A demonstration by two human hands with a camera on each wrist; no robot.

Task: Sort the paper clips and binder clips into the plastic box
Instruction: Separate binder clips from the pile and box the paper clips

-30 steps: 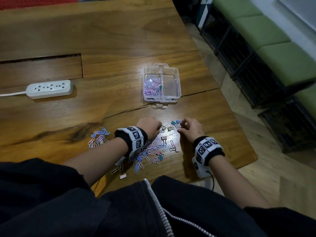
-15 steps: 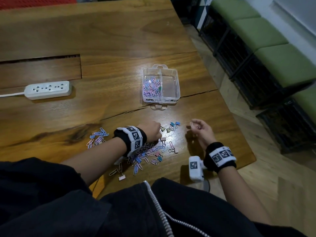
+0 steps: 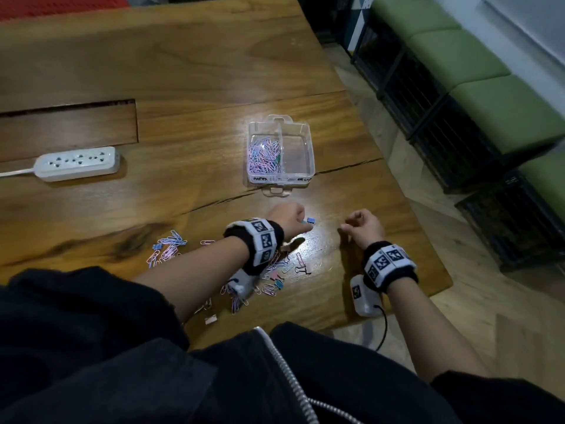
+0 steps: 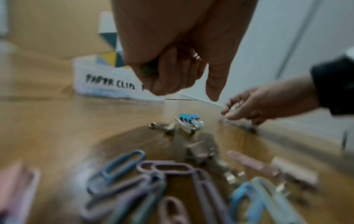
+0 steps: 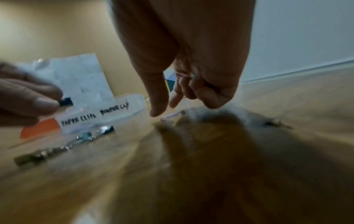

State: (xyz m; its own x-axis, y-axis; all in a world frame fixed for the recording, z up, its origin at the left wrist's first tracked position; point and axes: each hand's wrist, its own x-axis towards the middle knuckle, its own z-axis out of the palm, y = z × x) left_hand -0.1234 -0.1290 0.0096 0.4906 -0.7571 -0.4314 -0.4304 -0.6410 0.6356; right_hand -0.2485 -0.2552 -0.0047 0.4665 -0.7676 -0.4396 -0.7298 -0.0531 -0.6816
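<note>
Here a cracked wooden table [image 3: 183, 71] stands beside green-cushioned benches [image 3: 477, 65].

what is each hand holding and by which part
Left hand: a green clip buried in its curled fingers. Right hand: a shiny clip at its fingertips. Which part is too blurred.

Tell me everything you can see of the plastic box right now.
The plastic box is clear, rectangular, open-topped, and sits flat on the wooden table beyond both hands; neither touches it. A divider splits it in two. The left compartment holds a heap of pink, purple and blue paper clips with something green among them; the right looks empty. Black handwriting on the near wall reads PAPER CLIPS on the left; the right label is harder to read. A tab sticks out at each end.
</note>
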